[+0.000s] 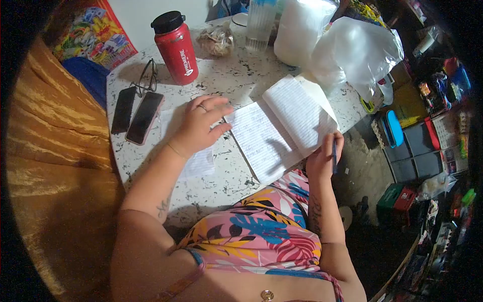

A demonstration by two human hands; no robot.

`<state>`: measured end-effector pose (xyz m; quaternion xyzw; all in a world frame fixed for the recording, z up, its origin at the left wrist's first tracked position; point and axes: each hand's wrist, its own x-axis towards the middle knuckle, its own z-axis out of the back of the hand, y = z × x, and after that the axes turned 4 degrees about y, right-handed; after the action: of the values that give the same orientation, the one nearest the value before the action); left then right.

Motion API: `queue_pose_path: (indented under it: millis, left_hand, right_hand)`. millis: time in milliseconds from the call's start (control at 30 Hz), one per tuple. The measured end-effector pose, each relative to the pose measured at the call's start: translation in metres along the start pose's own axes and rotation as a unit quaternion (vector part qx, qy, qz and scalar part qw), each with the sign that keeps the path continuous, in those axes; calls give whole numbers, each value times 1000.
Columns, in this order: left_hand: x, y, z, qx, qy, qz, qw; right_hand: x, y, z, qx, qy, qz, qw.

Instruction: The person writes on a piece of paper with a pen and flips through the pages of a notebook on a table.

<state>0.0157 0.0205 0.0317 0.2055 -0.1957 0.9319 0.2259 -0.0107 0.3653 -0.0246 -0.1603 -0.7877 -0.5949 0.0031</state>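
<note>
Notebook: spread at the near right of the bench, right page bowed up
Left hand: grip fairly wide, fingers at the notebook's left edge
Right hand: grip holding a pen, by the notebook's right edge
Loose paper: left of the notebook
Red bottle: upright, far left

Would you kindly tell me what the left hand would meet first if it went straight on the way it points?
The open lined notebook, on its left side, would most likely come first; depth is unclear, so the left hand may already touch its edge or hover just above.
</note>
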Motion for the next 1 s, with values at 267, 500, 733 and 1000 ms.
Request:
queue_pose_path:
  millis: [267,500,733,1000]
  left_hand:
    - [-5,-13,-5,57,110,23,992]
    - [0,-25,-3,79,123,59,988]
    - [7,-29,4,94,149,72,982]
    - [10,0,32,21,36,108,993]
  right_hand:
    - [6,28,3,-21,-96,-21,995]
    - [10,9,30,-178,-122,197,956]
    - [-27,66,-33,-419,496,295,701]
    - [-45,55,-39,-427,531,293,671]
